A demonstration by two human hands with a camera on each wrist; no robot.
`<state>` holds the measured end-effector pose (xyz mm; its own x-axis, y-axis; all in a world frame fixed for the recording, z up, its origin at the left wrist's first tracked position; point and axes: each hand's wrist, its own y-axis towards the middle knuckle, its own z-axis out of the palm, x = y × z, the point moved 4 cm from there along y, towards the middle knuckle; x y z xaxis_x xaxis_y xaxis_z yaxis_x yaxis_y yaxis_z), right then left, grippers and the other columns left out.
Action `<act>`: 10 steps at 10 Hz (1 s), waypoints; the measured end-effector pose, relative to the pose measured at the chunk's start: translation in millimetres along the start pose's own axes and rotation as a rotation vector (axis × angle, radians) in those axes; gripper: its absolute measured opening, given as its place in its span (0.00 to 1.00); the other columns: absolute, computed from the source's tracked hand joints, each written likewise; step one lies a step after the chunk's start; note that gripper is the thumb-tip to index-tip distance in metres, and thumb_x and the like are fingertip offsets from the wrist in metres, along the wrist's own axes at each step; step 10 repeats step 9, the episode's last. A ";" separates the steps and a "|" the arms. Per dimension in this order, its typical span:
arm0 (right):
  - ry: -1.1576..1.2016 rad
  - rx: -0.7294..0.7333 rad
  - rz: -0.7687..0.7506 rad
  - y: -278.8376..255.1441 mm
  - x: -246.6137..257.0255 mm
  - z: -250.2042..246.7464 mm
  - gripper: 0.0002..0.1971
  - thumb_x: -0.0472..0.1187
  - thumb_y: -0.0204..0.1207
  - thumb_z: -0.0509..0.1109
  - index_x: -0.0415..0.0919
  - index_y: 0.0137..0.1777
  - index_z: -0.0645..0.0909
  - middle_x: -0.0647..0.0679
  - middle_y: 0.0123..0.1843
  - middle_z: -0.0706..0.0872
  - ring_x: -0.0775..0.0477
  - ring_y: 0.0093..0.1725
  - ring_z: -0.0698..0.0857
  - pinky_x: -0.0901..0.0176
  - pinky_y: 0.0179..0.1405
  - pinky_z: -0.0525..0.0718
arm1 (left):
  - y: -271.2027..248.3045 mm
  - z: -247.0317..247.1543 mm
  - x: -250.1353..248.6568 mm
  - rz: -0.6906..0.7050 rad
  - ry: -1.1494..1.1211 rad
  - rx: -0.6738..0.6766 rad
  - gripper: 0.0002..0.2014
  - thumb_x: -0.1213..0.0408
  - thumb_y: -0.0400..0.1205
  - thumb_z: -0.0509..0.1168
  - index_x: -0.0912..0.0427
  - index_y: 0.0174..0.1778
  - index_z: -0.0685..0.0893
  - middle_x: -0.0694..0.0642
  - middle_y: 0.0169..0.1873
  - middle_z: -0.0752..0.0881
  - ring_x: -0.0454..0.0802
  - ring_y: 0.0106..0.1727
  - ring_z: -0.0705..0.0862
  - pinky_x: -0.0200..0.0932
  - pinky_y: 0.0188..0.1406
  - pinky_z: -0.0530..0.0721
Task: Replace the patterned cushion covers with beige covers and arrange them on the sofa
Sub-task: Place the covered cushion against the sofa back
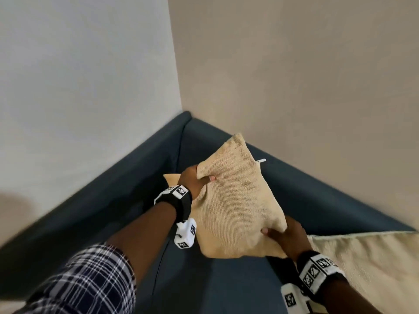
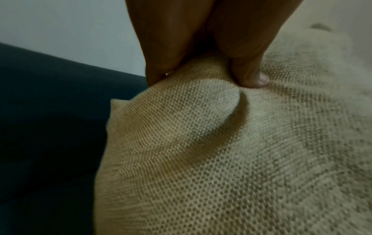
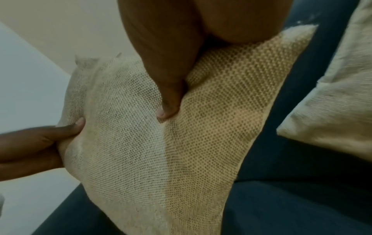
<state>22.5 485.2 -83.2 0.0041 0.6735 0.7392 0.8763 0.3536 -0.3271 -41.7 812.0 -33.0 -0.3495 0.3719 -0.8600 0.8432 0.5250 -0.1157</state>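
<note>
Head view: I see both hands gripping the beige cushion (image 1: 235,200), left hand (image 1: 192,180) at top edge, right hand (image 1: 286,236) at bottom corner, above the sofa (image 1: 294,177) corner. Risk: released tilted, it may topple.

The cushion (image 1: 238,205) is beige, a coarse open weave with no printed pattern, yellower where it folds. The sofa (image 1: 113,200) is dark blue-grey and plain. A second cushion (image 1: 367,268), near right, is pale cream with a faint streaky sheen. The sleeve (image 1: 90,284) is navy with a white check. The far wall (image 1: 317,75) is beige; the left wall (image 1: 79,75) is off-white.
</note>
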 end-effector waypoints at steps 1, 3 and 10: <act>-0.117 -0.029 0.040 49.9 -8.0 -0.7 0.18 0.56 0.64 0.84 0.53 0.51 0.84 0.53 0.46 0.89 0.47 0.48 0.88 0.49 0.49 0.85 | 43.7 15.1 5.9 0.029 0.077 0.032 0.20 0.57 0.81 0.73 0.61 0.67 0.84 0.58 0.61 0.88 0.57 0.62 0.85 0.44 0.58 0.78; -0.286 0.063 0.139 98.2 -28.3 2.5 0.16 0.61 0.67 0.81 0.57 0.48 0.81 0.56 0.43 0.87 0.47 0.47 0.85 0.55 0.47 0.80 | 74.1 61.7 43.8 -0.062 0.192 0.039 0.30 0.59 0.82 0.71 0.58 0.80 0.70 0.58 0.75 0.73 0.56 0.74 0.76 0.46 0.71 0.74; -0.456 -0.220 0.115 14.6 -19.8 -18.0 0.41 0.61 0.73 0.77 0.53 0.82 0.63 0.46 0.84 0.67 0.35 0.82 0.66 0.28 0.75 0.70 | -20.4 107.5 15.6 0.054 0.315 0.328 0.38 0.60 0.83 0.71 0.47 0.87 0.61 0.52 0.88 0.55 0.51 0.86 0.62 0.48 0.83 0.66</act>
